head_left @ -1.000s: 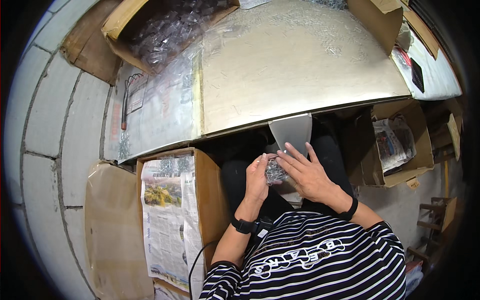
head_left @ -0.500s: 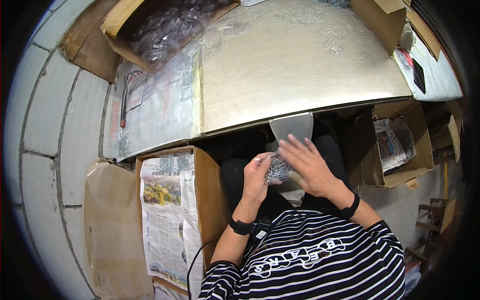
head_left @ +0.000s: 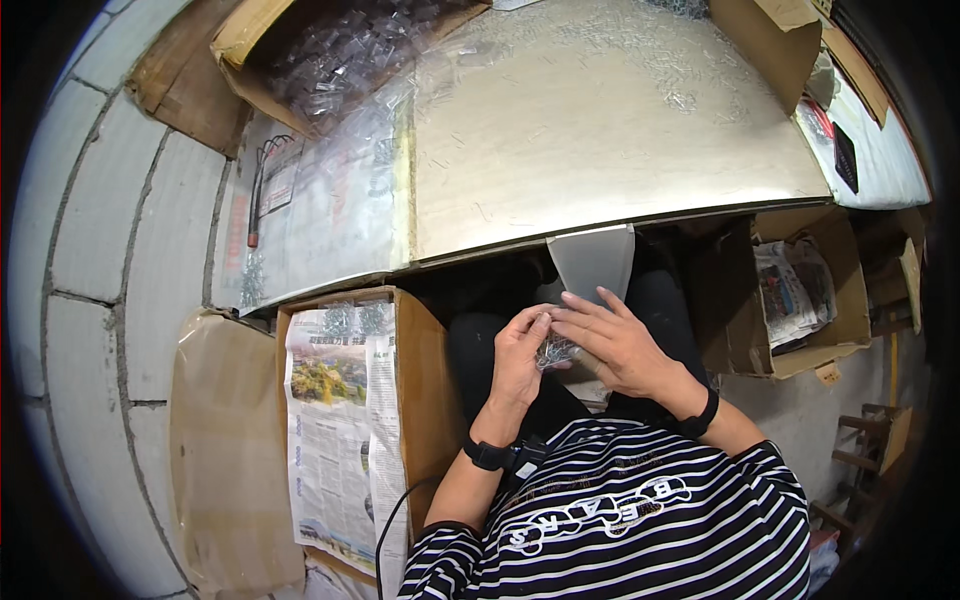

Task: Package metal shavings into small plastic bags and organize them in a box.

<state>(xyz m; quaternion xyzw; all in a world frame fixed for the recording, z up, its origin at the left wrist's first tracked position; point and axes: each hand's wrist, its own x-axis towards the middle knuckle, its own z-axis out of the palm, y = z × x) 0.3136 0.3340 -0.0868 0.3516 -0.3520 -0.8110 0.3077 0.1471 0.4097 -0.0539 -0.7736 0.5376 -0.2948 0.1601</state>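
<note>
My left hand (head_left: pixel 516 362) is closed round a small clear plastic case (head_left: pixel 556 353) filled with thin silvery metal pins. Over the case's far side reaches my right hand (head_left: pixel 622 347), its fingers stretched out and their tips close to my left thumb. Whether those fingers touch the case cannot be made out, since they hide part of it. Just beyond both hands, a grey chute-like tray (head_left: pixel 592 262) slopes down from the table edge.
Loose pins lie scattered over the pale tabletop (head_left: pixel 600 130). A cardboard box of clear plastic cases (head_left: pixel 350 65) stands at the far left. Filled packs (head_left: pixel 340 320) rest on a newspaper-covered carton (head_left: pixel 425 390) to my left. Another open carton (head_left: pixel 822 345) is at right.
My right hand has come down and leftward over the case, its fingertips now near my left thumb. The left hand keeps its hold on the case.
</note>
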